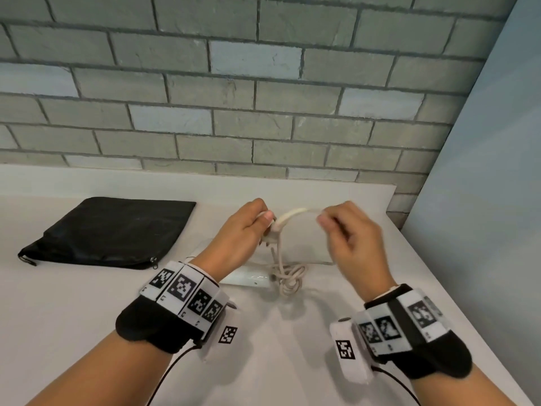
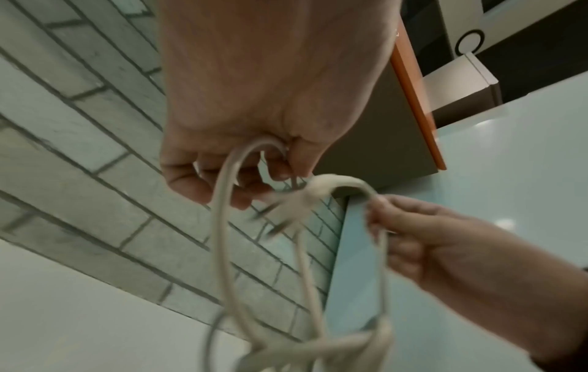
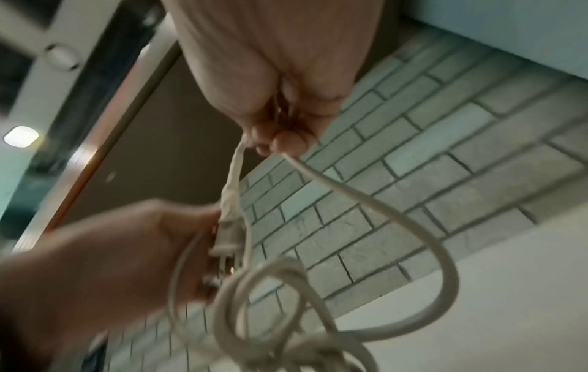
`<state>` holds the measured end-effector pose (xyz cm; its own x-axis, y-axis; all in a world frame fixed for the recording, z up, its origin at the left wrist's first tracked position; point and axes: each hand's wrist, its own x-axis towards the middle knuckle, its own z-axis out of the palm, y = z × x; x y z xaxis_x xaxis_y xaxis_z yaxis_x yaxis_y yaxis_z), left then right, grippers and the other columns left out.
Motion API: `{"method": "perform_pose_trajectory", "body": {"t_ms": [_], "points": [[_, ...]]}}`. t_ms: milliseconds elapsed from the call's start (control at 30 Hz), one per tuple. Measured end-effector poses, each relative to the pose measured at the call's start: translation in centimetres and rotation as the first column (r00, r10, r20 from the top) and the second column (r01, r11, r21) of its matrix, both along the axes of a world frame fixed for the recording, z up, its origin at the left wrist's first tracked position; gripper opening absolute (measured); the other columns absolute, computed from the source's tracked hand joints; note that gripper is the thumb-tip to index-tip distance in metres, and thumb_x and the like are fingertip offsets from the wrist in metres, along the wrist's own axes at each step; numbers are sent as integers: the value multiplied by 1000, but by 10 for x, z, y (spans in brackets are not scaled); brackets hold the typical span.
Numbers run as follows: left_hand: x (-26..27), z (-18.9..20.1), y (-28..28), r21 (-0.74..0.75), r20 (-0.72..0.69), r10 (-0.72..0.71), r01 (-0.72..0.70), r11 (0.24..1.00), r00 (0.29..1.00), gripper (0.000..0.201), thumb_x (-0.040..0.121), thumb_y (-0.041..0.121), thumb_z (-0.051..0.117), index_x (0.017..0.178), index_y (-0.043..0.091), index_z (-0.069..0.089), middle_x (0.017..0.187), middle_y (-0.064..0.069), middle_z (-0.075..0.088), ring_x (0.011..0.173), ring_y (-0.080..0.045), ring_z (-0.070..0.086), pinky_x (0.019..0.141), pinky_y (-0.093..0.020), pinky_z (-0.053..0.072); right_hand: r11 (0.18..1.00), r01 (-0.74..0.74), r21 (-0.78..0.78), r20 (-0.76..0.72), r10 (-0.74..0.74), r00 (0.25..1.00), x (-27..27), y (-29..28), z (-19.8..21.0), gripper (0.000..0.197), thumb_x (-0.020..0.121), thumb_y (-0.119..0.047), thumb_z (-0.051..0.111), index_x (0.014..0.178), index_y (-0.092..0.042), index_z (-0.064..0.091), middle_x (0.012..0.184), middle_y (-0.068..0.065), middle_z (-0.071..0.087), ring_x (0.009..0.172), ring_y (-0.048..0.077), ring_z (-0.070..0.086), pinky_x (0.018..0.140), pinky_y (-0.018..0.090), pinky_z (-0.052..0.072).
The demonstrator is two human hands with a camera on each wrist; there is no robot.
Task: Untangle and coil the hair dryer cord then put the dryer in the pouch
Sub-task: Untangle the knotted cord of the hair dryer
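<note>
Both hands are raised above the white counter (image 1: 87, 303) and stretch a short span of the beige cord (image 1: 292, 213) between them. My left hand (image 1: 265, 219) grips a loop of cord beside the two-pin plug (image 1: 270, 234), which hangs just below its fingers (image 2: 203, 183). My right hand (image 1: 323, 219) pinches the cord between thumb and fingertips (image 3: 286, 141). Below, the cord drops into a knotted tangle (image 1: 289, 278) on the counter. The white hair dryer (image 1: 248, 279) lies flat under the hands, partly hidden by my left wrist. The black zip pouch (image 1: 108, 232) lies flat at the left.
A grey brick wall (image 1: 263, 98) runs along the back of the counter. A pale blue panel (image 1: 483, 200) closes off the right side. The counter's right edge (image 1: 468, 317) slants down towards me.
</note>
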<state>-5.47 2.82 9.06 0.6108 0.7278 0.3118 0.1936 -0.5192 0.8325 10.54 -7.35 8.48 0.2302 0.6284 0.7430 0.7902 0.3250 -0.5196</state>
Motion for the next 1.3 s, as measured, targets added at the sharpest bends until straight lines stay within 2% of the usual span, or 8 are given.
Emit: {"method": "perform_pose_trajectory", "body": {"t_ms": [167,433,533,600,767,933,1133,1300], "points": [[-14,0,11,170,-117,89,-69,983,989,13,91,22,50,82,22,59,80,7,32,74,-1,39,68,2,29,995,103,7,-479,-87,873,32,-13,7,23,91,-17,50,68,-18,53,53,4,46,33,8,42,38,19,37],[-11,16,-8,391,-4,32,-28,920,999,11,86,20,59,90,15,68,82,7,34,76,2,41,73,-2,33,908,118,-403,-456,-311,834,53,-3,-45,18,91,-12,50,84,2,59,45,1,57,35,8,53,49,23,52],[-8,17,-12,390,33,-4,-9,921,999,11,87,20,58,93,16,66,85,8,34,81,2,39,77,-2,31,848,14,-530,-431,-284,856,44,0,-50,33,88,-6,53,121,-5,50,97,8,58,67,26,66,75,41,56],[-4,18,-11,368,62,-5,-18,930,998,12,87,21,57,94,16,65,86,8,35,83,2,40,78,-2,31,807,-48,-589,-301,-164,940,33,-5,-46,58,82,-3,59,134,-21,38,117,5,39,85,23,62,76,27,54],[10,23,-13,314,149,-15,-33,949,989,8,87,19,58,92,17,64,87,9,39,81,8,48,81,-6,39,763,-353,-541,-234,267,935,-8,-8,-34,33,76,-25,71,108,-29,61,112,-4,48,94,10,55,71,21,51],[19,19,-7,92,193,24,-43,995,981,17,84,19,62,93,27,50,88,9,54,79,-7,59,71,-14,47,826,-414,-382,-348,286,893,-18,3,-37,19,84,-11,51,80,-26,61,83,-4,60,74,7,60,68,22,51],[-3,-2,-8,-37,-120,-302,300,953,946,10,82,16,65,78,22,58,81,6,61,79,-8,61,76,-24,51,816,-453,-360,-562,197,803,-12,6,-29,23,94,-4,38,83,-12,56,75,5,59,63,10,59,55,26,52],[0,-11,-6,-110,-69,-210,202,973,975,24,84,-3,57,77,20,56,71,-4,58,67,-15,59,67,-26,53,857,-379,-350,-556,136,820,-13,8,-36,17,88,-3,51,90,-21,52,81,3,54,69,12,57,58,24,51]]}}
